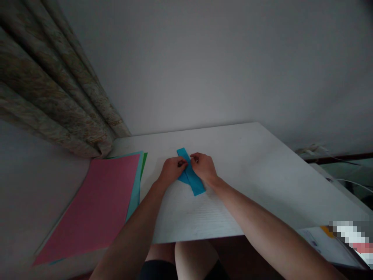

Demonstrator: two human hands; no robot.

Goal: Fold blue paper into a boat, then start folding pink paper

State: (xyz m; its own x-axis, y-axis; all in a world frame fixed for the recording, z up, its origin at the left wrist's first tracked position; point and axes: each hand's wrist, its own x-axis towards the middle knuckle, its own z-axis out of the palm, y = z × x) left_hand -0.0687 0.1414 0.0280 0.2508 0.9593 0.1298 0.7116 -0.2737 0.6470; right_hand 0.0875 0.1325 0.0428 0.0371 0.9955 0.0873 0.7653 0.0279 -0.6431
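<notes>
A piece of blue paper (197, 186), folded into a narrow strip with a flap sticking out at its left side, lies slantwise on the white table. My left hand (172, 170) pinches the paper's left edge near the middle, its fingers curled together. On the opposite edge, my right hand (203, 166) has its thumb and bent fingers closed at the strip. The fingertips partly cover the paper's middle, so the exact fold under them is hidden.
At the left of the white table (241, 155) lies a stack of coloured sheets, pink paper (99, 202) on top, light blue and green beneath. A patterned curtain (58, 77) hangs behind it. Cables (317, 149) run beyond the table's right edge.
</notes>
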